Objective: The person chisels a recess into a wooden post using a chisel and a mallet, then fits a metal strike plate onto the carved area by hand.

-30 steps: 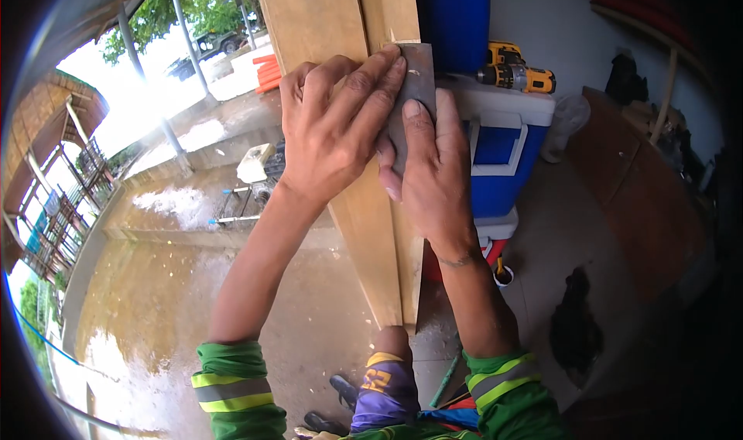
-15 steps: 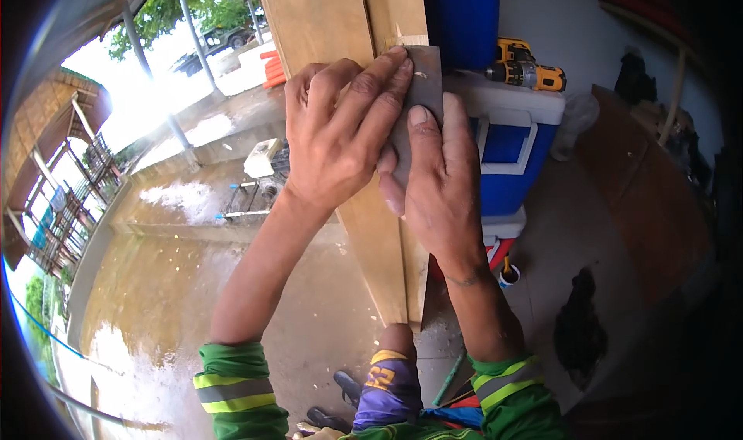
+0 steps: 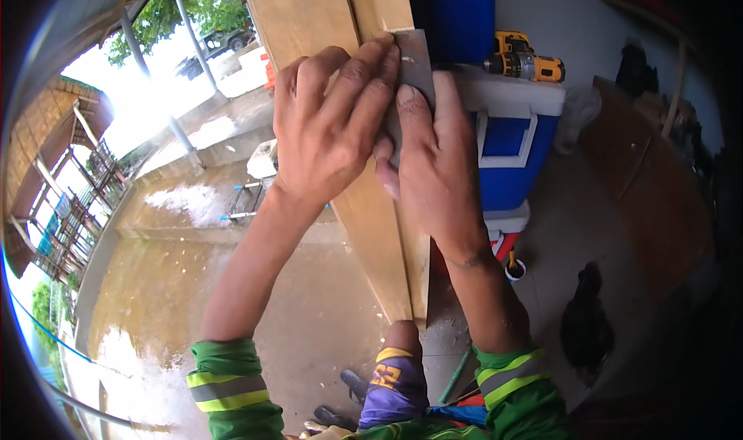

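A flat dark grey plate (image 3: 416, 67) lies against the right edge of a long wooden board (image 3: 298, 14). My right hand (image 3: 441, 157) grips the plate from the right, its thumb on top and some fingers curled beneath. My left hand (image 3: 329, 119) rests on the board, its fingertips pressed on the plate's left edge; what lies under its palm is hidden. A pale notch shows in the wood just above the plate. The board's narrow near end reaches my knee (image 3: 402, 338).
A yellow drill (image 3: 534, 66) lies on a blue and white cooler (image 3: 507, 142) at the right, beside a blue container (image 3: 460, 14). A small cup with a brush (image 3: 515, 268) stands on the floor. Slippers (image 3: 334, 418) lie near my leg. Posts and a bamboo hut (image 3: 58, 130) stand left.
Both hands and the plate have shifted slightly up and to the left in view, and the board's far end has swung left. The hold on the plate looks the same.
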A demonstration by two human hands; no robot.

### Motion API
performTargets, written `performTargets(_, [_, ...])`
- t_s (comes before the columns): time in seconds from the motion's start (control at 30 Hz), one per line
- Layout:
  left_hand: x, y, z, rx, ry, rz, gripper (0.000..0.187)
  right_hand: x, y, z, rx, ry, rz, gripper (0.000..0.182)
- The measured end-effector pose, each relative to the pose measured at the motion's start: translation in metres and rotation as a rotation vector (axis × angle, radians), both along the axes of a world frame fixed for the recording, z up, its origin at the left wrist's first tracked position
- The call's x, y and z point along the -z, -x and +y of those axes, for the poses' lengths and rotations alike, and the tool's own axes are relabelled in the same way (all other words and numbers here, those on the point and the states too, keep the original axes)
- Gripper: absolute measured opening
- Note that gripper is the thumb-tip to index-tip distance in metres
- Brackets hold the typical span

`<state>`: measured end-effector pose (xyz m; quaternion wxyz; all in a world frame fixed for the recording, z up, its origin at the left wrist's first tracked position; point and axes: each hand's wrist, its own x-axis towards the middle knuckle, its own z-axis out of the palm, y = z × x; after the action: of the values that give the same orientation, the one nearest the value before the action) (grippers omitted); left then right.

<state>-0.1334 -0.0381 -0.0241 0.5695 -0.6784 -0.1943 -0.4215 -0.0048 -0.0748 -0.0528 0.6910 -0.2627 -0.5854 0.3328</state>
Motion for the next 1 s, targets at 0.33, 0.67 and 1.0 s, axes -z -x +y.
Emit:
performTargets(0.33, [0.014, -0.001, -0.013, -0.036, 0.204, 0.004, 0.053, 0.016, -0.001, 0.001, -0.127, -0.024, 0.125, 0.015])
performTargets(0.67, [0.025, -0.004, -0.031, 0.073, 0.442, -0.064, 0.059, 0.02, -0.001, 0.007, -0.043, -0.112, 0.097, 0.014])
performTargets(1.0, [0.029, -0.009, -0.027, 0.066, 0.454, -0.111, 0.064, 0.021, 0.005, 0.004, 0.09, -0.1, 0.135, 0.018])
